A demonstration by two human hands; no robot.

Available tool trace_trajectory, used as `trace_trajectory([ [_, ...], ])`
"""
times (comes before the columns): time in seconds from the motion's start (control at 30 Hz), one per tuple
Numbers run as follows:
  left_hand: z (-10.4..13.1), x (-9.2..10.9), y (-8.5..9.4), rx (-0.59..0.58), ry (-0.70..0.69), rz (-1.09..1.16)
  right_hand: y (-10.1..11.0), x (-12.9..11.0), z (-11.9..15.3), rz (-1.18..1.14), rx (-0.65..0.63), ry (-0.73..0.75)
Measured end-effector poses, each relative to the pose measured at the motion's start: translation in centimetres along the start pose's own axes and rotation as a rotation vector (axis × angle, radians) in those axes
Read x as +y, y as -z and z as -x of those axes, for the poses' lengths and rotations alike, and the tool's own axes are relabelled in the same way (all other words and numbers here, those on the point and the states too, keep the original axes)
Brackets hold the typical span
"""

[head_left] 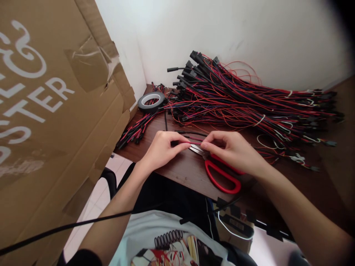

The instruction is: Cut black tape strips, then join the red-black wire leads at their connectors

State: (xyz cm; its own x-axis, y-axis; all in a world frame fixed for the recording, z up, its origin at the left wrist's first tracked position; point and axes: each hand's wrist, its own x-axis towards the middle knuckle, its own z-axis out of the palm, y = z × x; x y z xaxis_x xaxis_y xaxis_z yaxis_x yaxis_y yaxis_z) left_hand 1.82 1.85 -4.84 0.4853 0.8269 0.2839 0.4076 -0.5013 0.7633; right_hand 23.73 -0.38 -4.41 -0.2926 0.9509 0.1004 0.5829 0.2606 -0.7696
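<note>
A thin red and black wire (195,143) runs level between my two hands, just above the table's front part. My left hand (164,150) pinches its left end between thumb and fingertips. Thumb and fingers of my right hand (232,149) are closed on the wire a short way to the right. Beneath my right hand lies a pair of scissors (210,173) with red handles, its blades pointing left toward my left fingertips. Several dark wire ends (191,133) lie on the table just behind my fingers.
A large heap of red and black connector wires (233,99) fills the table's back right. Shorter wires (142,125) lie at left, beside a black tape roll (142,105). A cardboard box (69,140) stands on the left. A black cable (69,226) crosses over my left forearm.
</note>
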Motion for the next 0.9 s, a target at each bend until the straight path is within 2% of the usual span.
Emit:
trace_trajectory([
  [0.3,0.4,-0.8,0.3,0.110,-0.311,-0.132,-0.1,0.5,0.0,-0.074,-0.025,-0.028],
  [0.67,0.4,-1.5,-0.1,0.154,-0.387,-0.165,-0.2,0.4,-0.1,-0.106,-0.016,-0.058],
  [0.9,-0.6,-2.5,0.0,0.166,-0.462,-0.244,-0.1,0.6,-0.4,-0.102,-0.013,-0.136],
])
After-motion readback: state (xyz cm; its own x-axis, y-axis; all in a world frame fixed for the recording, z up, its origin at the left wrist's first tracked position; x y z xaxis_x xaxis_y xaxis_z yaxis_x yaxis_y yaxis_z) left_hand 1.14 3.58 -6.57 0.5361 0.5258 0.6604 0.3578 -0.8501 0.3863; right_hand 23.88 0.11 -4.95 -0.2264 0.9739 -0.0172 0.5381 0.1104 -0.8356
